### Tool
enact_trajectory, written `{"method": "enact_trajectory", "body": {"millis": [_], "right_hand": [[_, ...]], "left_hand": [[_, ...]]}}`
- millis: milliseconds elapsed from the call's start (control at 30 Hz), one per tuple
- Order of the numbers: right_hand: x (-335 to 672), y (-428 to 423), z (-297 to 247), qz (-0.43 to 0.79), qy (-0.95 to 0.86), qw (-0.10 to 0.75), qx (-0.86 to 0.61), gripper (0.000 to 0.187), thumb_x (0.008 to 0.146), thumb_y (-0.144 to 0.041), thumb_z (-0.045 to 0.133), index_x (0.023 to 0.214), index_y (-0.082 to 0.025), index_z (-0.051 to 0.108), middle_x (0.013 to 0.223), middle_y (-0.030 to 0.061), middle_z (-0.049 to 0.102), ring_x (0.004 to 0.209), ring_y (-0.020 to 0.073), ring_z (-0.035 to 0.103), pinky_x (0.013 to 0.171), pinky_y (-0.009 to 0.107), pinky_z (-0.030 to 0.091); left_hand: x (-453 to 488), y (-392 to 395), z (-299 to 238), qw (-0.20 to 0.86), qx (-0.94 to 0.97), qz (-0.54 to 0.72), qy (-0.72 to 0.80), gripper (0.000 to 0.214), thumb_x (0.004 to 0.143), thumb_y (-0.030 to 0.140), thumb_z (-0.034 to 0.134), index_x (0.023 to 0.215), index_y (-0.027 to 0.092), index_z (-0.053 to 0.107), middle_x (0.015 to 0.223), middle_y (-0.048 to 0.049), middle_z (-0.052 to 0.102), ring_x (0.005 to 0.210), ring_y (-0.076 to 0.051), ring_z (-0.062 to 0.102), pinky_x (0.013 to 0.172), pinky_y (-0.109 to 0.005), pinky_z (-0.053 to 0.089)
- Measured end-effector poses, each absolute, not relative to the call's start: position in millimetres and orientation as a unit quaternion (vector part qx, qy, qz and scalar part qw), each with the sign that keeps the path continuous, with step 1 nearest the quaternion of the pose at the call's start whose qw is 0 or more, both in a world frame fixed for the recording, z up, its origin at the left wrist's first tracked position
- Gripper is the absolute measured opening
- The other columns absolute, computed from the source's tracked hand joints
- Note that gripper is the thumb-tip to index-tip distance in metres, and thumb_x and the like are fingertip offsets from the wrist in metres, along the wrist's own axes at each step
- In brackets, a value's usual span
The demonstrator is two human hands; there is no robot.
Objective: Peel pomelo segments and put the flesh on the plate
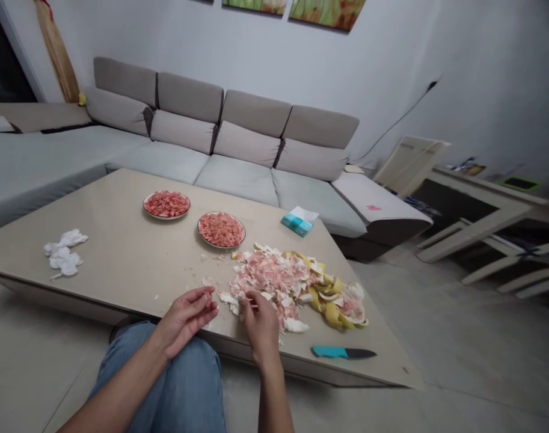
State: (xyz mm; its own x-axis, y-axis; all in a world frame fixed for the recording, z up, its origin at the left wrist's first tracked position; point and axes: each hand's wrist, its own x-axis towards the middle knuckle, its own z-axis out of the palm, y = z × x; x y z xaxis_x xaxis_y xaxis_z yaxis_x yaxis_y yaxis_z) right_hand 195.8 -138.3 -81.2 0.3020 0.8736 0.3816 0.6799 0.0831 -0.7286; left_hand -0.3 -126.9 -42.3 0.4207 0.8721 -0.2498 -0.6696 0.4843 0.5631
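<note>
My left hand (187, 317) hovers at the table's near edge with its fingers curled and pinched on a small pink scrap of fruit. My right hand (259, 323) is beside it, fingers closed on a bit of pink membrane at the edge of the pile of peels (292, 282). That pile mixes pink pith, white membrane and yellow rind. Two plates of peeled pink fruit pieces stand farther back, one at the left (166, 204) and one closer to me (221, 230).
A teal-handled knife (343, 353) lies near the table's front right edge. Crumpled white tissues (64, 253) lie at the left, a teal tissue pack (297, 222) at the far edge. The beige table (121, 252) stands before a grey sofa (238, 150). My blue-jeaned knee (179, 385) is below.
</note>
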Motion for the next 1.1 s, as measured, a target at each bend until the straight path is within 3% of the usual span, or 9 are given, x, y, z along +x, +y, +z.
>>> {"method": "enact_trajectory", "body": {"millis": [100, 233, 300, 400, 533, 733, 900, 1100], "right_hand": [[209.7, -135.7, -86.7, 0.033, -0.623, 0.410, -0.666, 0.021, 0.084, -0.024, 0.047, 0.088, -0.018, 0.067, 0.096, 0.0115, 0.068, 0.093, 0.0246, 0.059, 0.084, 0.037, 0.043], [217.0, -135.4, -79.3, 0.012, -0.597, 0.416, -0.686, 0.010, 0.078, -0.020, 0.053, 0.077, -0.019, 0.063, 0.079, 0.0073, 0.063, 0.079, 0.0230, 0.055, 0.075, 0.035, 0.042], [215.9, -132.2, -69.0, 0.056, -0.573, 0.460, -0.676, 0.005, 0.076, -0.022, 0.057, 0.076, -0.020, 0.062, 0.074, 0.0046, 0.060, 0.072, 0.0209, 0.053, 0.070, 0.033, 0.042], [208.4, -122.9, -47.0, 0.215, -0.565, 0.514, -0.609, 0.013, 0.079, -0.031, 0.062, 0.084, -0.019, 0.065, 0.081, 0.0047, 0.064, 0.073, 0.0194, 0.055, 0.069, 0.032, 0.044], [194.1, -104.9, -20.4, 0.411, -0.577, 0.492, -0.506, 0.024, 0.080, -0.037, 0.063, 0.096, -0.020, 0.068, 0.093, 0.0056, 0.068, 0.078, 0.0185, 0.060, 0.069, 0.030, 0.047], [189.3, -64.4, -15.4, 0.449, -0.570, 0.484, -0.490, 0.020, 0.074, -0.035, 0.071, 0.082, -0.017, 0.070, 0.073, 0.0015, 0.066, 0.063, 0.0136, 0.056, 0.058, 0.024, 0.044], [185.6, -27.6, -20.4, 0.525, -0.560, 0.446, -0.460, 0.021, 0.073, -0.037, 0.070, 0.076, -0.016, 0.070, 0.064, -0.0002, 0.063, 0.055, 0.0113, 0.053, 0.054, 0.023, 0.042], [180.7, -15.3, -41.4, 0.622, -0.455, 0.477, -0.422, 0.023, 0.069, -0.037, 0.075, 0.069, -0.015, 0.067, 0.059, -0.0013, 0.060, 0.052, 0.0100, 0.050, 0.052, 0.022, 0.042]], "left_hand": [[-3.4, -123.8, -45.3, 0.790, 0.205, 0.485, 0.314, 0.025, 0.075, 0.009, 0.071, 0.100, 0.011, 0.069, 0.084, -0.0068, 0.068, 0.082, -0.014, 0.067, 0.083, -0.024, 0.056], [-2.5, -117.9, -37.2, 0.752, 0.262, 0.486, 0.360, 0.029, 0.073, 0.014, 0.073, 0.101, 0.012, 0.069, 0.085, -0.0050, 0.067, 0.077, -0.011, 0.066, 0.083, -0.023, 0.054], [1.9, -112.9, -28.3, 0.739, 0.311, 0.472, 0.367, 0.035, 0.070, 0.018, 0.076, 0.104, 0.013, 0.068, 0.085, -0.0041, 0.066, 0.076, -0.012, 0.065, 0.081, -0.024, 0.054], [12.4, -100.0, -15.8, 0.711, 0.387, 0.468, 0.355, 0.043, 0.066, 0.019, 0.078, 0.106, 0.014, 0.064, 0.081, -0.0009, 0.063, 0.073, -0.013, 0.065, 0.074, -0.026, 0.054], [26.5, -74.8, -9.5, 0.667, 0.461, 0.470, 0.350, 0.035, 0.063, 0.019, 0.078, 0.094, 0.014, 0.062, 0.077, -0.0023, 0.065, 0.072, -0.015, 0.064, 0.070, -0.026, 0.051], [27.2, -38.2, -14.0, 0.613, 0.530, 0.453, 0.372, 0.020, 0.064, 0.018, 0.074, 0.081, 0.014, 0.065, 0.081, -0.0046, 0.067, 0.074, -0.016, 0.064, 0.070, -0.025, 0.048], [13.7, -13.7, -15.4, 0.661, 0.490, 0.421, 0.381, 0.020, 0.063, 0.019, 0.075, 0.080, 0.014, 0.066, 0.075, -0.0044, 0.068, 0.070, -0.016, 0.064, 0.068, -0.026, 0.048], [11.4, -6.0, -19.8, 0.717, 0.433, 0.390, 0.381, 0.020, 0.065, 0.018, 0.075, 0.082, 0.013, 0.067, 0.077, -0.0041, 0.070, 0.072, -0.014, 0.065, 0.070, -0.023, 0.047]]}}
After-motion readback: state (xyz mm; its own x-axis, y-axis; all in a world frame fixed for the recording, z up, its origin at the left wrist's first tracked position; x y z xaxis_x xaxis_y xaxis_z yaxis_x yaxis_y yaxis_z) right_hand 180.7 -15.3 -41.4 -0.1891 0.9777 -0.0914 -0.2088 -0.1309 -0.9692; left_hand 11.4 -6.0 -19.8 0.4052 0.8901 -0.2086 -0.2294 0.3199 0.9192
